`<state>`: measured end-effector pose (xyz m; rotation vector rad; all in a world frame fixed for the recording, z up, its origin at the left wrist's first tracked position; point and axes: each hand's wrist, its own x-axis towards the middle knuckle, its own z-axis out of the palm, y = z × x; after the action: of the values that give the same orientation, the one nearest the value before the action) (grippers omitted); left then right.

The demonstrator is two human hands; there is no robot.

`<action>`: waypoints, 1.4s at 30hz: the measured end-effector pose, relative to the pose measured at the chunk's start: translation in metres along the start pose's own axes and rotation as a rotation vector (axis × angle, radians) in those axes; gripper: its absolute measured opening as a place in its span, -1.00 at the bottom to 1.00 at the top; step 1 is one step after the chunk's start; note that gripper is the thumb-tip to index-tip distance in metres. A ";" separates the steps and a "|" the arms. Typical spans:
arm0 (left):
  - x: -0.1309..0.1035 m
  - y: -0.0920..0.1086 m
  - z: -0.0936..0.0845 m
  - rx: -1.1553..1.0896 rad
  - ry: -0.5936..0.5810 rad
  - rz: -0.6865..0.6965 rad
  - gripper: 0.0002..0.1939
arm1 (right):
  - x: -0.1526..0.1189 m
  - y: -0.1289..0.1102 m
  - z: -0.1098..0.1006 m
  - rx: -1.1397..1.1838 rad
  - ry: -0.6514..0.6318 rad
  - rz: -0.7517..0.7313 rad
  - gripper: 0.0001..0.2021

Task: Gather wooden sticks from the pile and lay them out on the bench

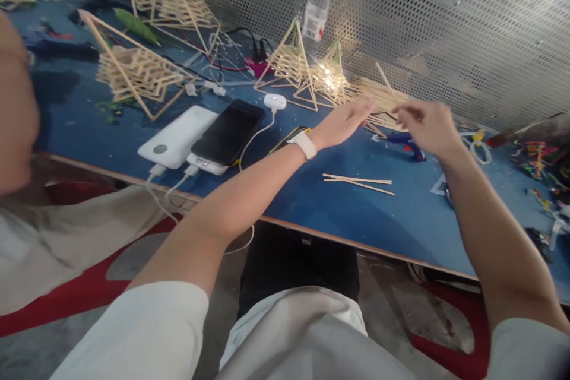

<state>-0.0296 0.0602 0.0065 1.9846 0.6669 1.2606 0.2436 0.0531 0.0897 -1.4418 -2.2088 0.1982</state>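
Left hand: fingers straight, together, empty, above stick pile. Right hand: fingers curled, grip indiscernible, beside pile. Loose sticks near pile on blue surface.

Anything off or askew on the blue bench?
Nothing damaged or spilled. Three loose sticks lie crossed on the blue table, apart from the stick pile that both hands reach toward. A phone lies stacked, overlapping a white power bank.

No text is showing readably anywhere; the water bottle is wearing a label too blurred to read.
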 end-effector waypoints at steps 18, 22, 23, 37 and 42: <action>-0.028 0.050 0.016 0.260 -0.794 0.063 -0.94 | -0.120 -0.022 0.017 0.042 -0.380 -0.262 -0.51; -0.029 0.061 0.014 0.268 -0.769 -0.001 -0.88 | -0.133 -0.005 0.032 0.153 -0.342 -0.273 -0.76; -0.029 0.062 0.014 0.257 -0.775 -0.016 -0.88 | -0.133 -0.003 0.034 0.180 -0.330 -0.268 -0.80; -0.028 0.072 -0.001 0.316 -0.913 -0.125 -0.92 | -0.142 0.002 0.032 0.254 -0.351 -0.339 -0.74; -0.036 0.062 -0.017 0.296 -0.852 -0.136 -0.89 | -0.143 0.000 0.038 0.151 -0.273 -0.374 -0.68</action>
<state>-0.0560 -0.0006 0.0388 2.3912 0.5454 0.1626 0.2716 -0.0690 0.0112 -0.9455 -2.5720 0.4429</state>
